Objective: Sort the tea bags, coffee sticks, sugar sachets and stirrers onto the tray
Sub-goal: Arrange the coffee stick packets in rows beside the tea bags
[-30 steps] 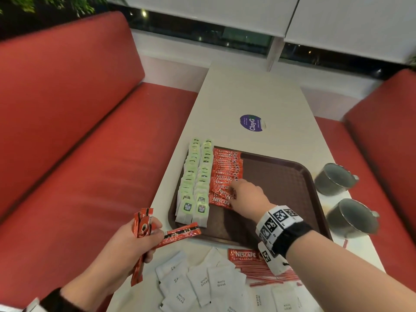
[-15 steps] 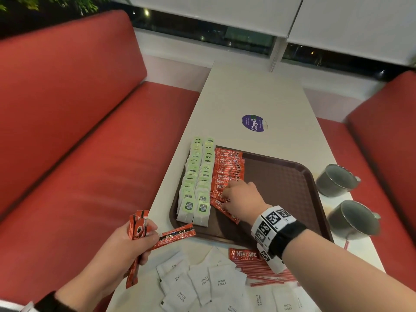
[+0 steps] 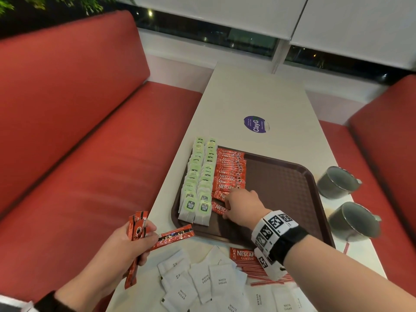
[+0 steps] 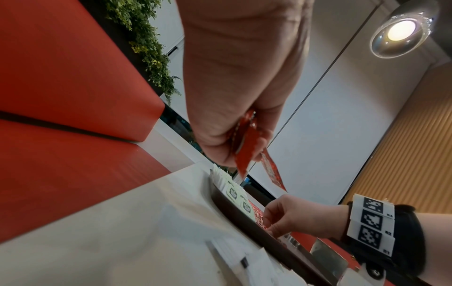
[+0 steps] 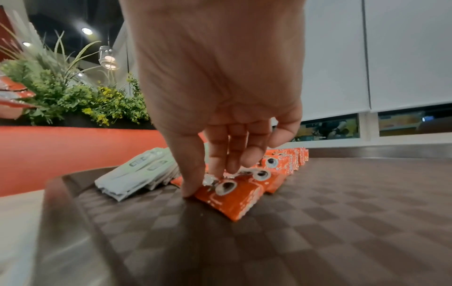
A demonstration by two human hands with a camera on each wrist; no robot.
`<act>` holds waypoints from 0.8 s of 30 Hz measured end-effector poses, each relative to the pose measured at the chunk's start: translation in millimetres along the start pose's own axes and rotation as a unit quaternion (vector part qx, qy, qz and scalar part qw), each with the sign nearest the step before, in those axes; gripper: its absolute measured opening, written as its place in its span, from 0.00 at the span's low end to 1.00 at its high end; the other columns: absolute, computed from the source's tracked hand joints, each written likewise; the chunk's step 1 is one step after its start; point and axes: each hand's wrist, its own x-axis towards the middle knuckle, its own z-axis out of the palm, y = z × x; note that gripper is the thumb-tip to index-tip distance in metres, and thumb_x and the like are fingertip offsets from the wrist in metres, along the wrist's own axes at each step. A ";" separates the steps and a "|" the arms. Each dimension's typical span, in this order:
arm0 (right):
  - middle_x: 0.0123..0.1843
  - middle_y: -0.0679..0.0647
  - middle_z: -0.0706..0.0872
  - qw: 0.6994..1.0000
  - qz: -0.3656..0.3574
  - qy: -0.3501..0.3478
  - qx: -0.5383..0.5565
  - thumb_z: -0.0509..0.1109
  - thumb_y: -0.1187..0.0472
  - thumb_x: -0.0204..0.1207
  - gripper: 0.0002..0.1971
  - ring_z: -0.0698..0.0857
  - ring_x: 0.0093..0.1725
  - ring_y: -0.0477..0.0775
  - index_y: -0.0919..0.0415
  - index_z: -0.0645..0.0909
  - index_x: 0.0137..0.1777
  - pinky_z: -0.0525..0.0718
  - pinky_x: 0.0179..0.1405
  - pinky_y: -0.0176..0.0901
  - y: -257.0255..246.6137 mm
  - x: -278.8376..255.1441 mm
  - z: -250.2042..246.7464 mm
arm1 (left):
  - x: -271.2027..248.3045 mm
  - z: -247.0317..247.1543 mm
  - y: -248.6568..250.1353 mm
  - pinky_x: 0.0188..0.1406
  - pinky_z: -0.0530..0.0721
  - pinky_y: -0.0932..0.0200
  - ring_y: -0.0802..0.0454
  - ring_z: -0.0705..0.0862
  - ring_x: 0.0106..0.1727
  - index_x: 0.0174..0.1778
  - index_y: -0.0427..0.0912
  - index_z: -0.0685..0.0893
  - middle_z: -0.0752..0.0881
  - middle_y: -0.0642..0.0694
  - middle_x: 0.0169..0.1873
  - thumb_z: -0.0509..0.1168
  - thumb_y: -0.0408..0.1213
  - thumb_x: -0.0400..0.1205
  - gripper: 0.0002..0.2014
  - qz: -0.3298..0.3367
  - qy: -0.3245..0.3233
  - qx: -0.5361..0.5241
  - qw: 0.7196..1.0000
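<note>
head view: the right hand pinches the nearest coffee stick on the brown tray, beside the tea bags — the left hand clutches spare coffee sticks over the table edge.

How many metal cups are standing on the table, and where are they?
2. Both stand on the table right of the tray: the farther metal cup beside the tray's far right corner, the nearer metal cup beside its right edge. None seems hidden.

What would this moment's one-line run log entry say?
right hand: placing coffee stick on tray | left hand: holds spare coffee sticks
</note>
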 end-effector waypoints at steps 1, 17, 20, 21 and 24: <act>0.55 0.53 0.82 1.000 0.004 0.001 0.017 0.70 0.52 0.78 0.11 0.79 0.58 0.58 0.56 0.81 0.55 0.70 0.66 0.54 0.1 -0.5 0.5 | 0.1 0.1 -0.4 0.26 0.72 0.54 0.50 0.72 0.24 0.50 0.33 0.80 0.76 0.44 0.25 0.72 0.36 0.65 0.19 0.001 -0.001 0.001 1.000; 0.57 0.53 0.84 0.997 0.033 0.033 0.061 0.63 0.59 0.82 0.08 0.81 0.58 0.58 0.54 0.80 0.57 0.70 0.63 0.53 2.0 10.3 -0.2 | 3.7 1.4 -1.4 0.25 0.72 0.55 0.50 0.71 0.24 0.50 0.33 0.80 0.76 0.43 0.26 0.74 0.30 0.70 0.14 -0.008 -0.001 0.007 1.000; 0.56 0.53 0.84 0.998 0.031 0.031 0.054 0.62 0.61 0.82 0.08 0.81 0.57 0.59 0.54 0.80 0.56 0.71 0.63 0.53 0.5 13.2 -1.4 | 3.5 3.1 3.7 0.25 0.72 0.55 0.50 0.71 0.24 0.49 0.33 0.79 0.76 0.43 0.26 0.72 0.33 0.67 0.17 -0.006 -0.003 -0.010 1.000; 0.55 0.53 0.84 0.998 0.030 0.032 0.053 0.62 0.62 0.81 0.07 0.81 0.57 0.59 0.54 0.80 0.55 0.71 0.63 0.53 0.4 14.0 -1.3 | 3.9 4.3 5.1 0.24 0.71 0.56 0.50 0.71 0.24 0.49 0.33 0.79 0.76 0.43 0.25 0.72 0.31 0.69 0.15 -0.003 -0.007 -0.012 1.000; 0.54 0.52 0.84 0.997 0.028 0.040 0.054 0.61 0.63 0.81 0.06 0.82 0.56 0.59 0.53 0.78 0.51 0.70 0.62 0.52 0.6 14.8 0.0 | 5.1 8.5 9.9 0.23 0.72 0.58 0.51 0.71 0.23 0.48 0.33 0.79 0.75 0.45 0.23 0.73 0.28 0.73 0.12 0.008 -0.017 -0.006 1.000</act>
